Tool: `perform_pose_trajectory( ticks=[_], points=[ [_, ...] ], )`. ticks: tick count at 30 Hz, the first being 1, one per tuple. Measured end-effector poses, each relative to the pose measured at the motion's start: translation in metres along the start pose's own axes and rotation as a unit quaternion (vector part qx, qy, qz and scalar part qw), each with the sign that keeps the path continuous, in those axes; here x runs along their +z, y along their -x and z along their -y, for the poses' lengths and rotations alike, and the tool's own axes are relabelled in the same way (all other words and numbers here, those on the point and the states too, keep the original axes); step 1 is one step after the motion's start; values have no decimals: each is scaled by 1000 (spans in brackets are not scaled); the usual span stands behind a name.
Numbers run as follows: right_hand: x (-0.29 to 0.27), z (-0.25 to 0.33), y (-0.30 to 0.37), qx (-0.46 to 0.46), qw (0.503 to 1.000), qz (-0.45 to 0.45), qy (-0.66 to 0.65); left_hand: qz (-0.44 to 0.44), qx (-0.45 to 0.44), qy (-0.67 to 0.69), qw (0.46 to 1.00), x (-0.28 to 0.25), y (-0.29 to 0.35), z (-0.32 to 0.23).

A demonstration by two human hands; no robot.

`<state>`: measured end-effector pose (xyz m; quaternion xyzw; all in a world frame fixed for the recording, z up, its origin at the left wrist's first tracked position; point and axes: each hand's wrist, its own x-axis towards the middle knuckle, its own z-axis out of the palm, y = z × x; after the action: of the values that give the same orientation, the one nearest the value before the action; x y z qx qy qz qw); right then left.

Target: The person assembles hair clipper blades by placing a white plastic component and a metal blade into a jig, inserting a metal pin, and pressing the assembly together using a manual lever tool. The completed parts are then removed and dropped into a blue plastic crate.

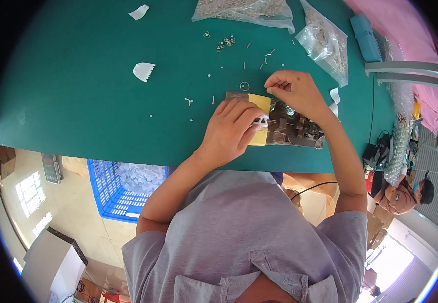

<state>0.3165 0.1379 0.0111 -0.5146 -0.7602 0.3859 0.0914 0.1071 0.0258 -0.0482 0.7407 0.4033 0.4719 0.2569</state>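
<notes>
Blue slatted crate (112, 194) below the green table (77, 111) at left; two clear bags of small metal parts (244, 10) (325, 45) along the far edge. Left hand (231, 129) pinched shut on a small white part (262, 120), pressed over the yellow block (259, 121). Dark metal fixture (294, 129) just right of it, long axis left-right. Right hand (292, 90) curled, fingertips pinched above the fixture; held item too small to tell.

On the table (77, 111), the jig (294, 129) lies at centre; bags (325, 43) at one o'clock, crate (110, 194) at seven.
</notes>
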Motion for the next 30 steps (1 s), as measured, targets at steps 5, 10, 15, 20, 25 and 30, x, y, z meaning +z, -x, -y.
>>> perform_pose_trajectory(
  ticks=[5, 10, 15, 20, 25, 30],
  points=[
    [-4, -9, -7, -10, 998, -57, 13, 17, -12, -8, 1000, 0, 2, 0],
    [17, 6, -42, -58, 994, -77, 57, 10, -5, -14, 1000, 1, -1, -1],
    [33, 24, -67, 21, 984, -43, 169, 16, -4, -12, 1000, 1, -1, -1],
    [35, 18, -53, -54, 987, -38, 147, 23, -11, -8, 1000, 1, 0, 1],
    [10, 36, 26, -88, 995, -31, -26, 32, -29, -7, 999, 0, 3, 1],
    [19, 33, 68, -154, 982, -106, -8, 28, -36, -3, 999, 1, 2, 1]
  ],
)
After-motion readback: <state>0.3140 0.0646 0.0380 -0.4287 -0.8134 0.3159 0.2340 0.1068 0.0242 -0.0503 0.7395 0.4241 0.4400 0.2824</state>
